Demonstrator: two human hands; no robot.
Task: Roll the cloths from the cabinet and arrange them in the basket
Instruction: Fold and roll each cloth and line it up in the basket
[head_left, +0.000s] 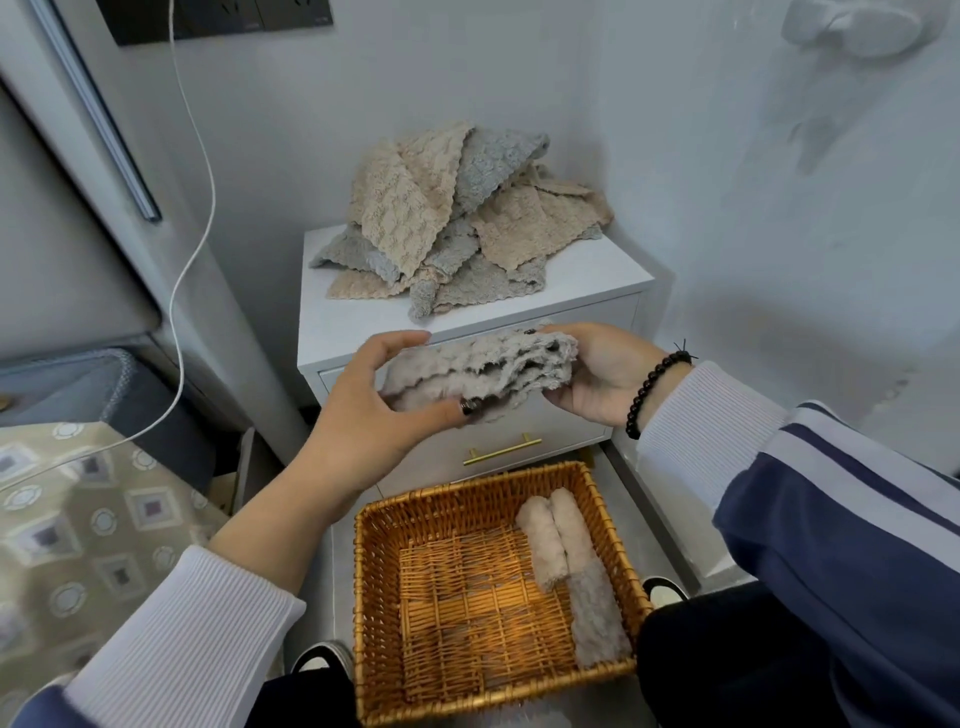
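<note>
Cloth, grey and folded into scalloped layers, is held in mid-air in front of the cabinet; its left end is gripped by the left hand, fingers curled over and thumb beneath; its right end is pinched by the right hand, palm up. At 12 o'clock from it, a heap of loose cloths, beige and grey, is piled on the cabinet top; at 6 o'clock, the wicker basket is set on the floor, with two rolled cloths laid side by side along its right wall; a brass drawer handle is seen between.
</note>
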